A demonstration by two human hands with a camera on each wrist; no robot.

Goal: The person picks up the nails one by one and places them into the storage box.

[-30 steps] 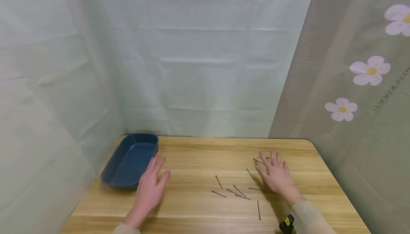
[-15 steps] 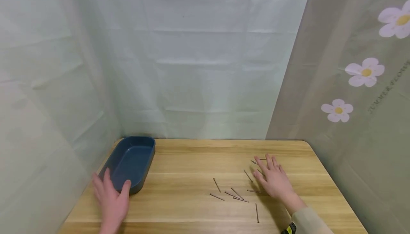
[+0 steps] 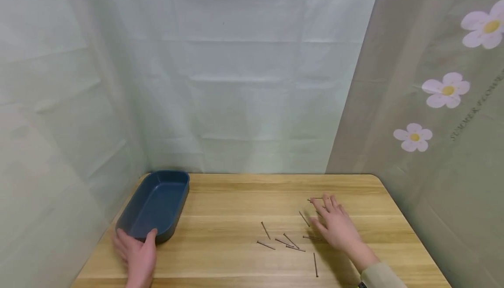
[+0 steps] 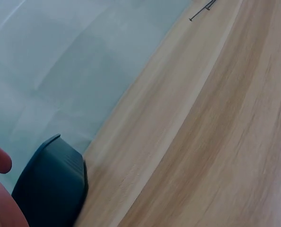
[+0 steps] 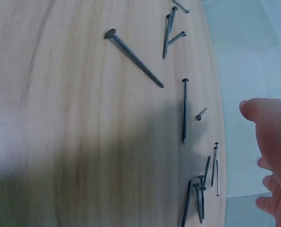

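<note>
desk [image 3: 236, 200]: light wood, lower half of frame | blue tray [image 3: 157, 202]: on my desk, lower left, at its left edge | nails [image 3: 289, 240]: loose, scattered flat right of centre, well apart from the tray | my hands rest on the desk

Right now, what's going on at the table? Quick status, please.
Left hand open, touching the blue tray's near end. Right hand open, flat among scattered nails. Nothing between nails and tray.
</note>
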